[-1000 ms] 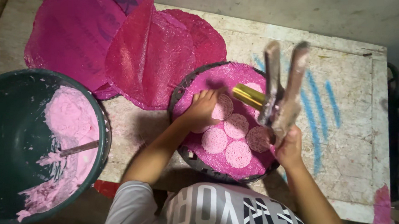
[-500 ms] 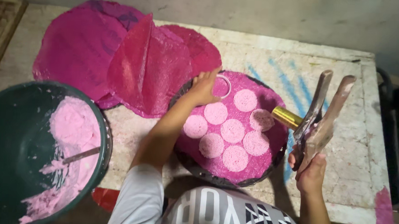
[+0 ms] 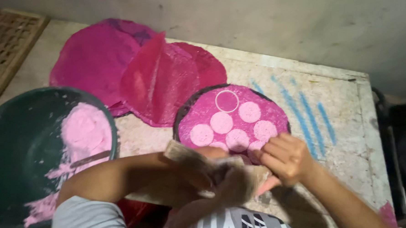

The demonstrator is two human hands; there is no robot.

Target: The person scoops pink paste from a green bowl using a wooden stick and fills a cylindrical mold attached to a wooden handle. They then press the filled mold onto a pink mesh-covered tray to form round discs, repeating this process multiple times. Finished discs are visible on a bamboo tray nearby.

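Both hands meet low over the near edge of the round tray (image 3: 185, 109). Right hand (image 3: 288, 159) is curled shut, fingers folded over the end of a blurred wooden press (image 3: 218, 171). Left hand (image 3: 205, 166) is mostly behind that press; I can't tell how far it's closed, probably gripping it.

Risks I see:
- Press hangs right above the pink discs (image 3: 232, 124) just beyond the knuckles. A dip smears or dents the nearest ones.
- Loose metal ring (image 3: 227, 101) sits on the tray's far side, beyond both hands; a knock to the tray shifts it.
- Left elbow is close to the green bowl (image 3: 10, 133) of pink batter (image 3: 81, 131); a swing back catches the rim.

Hard to read: press shape lost to motion blur, tray's near rim hidden under the hands, bowl cut off at the frame edge.
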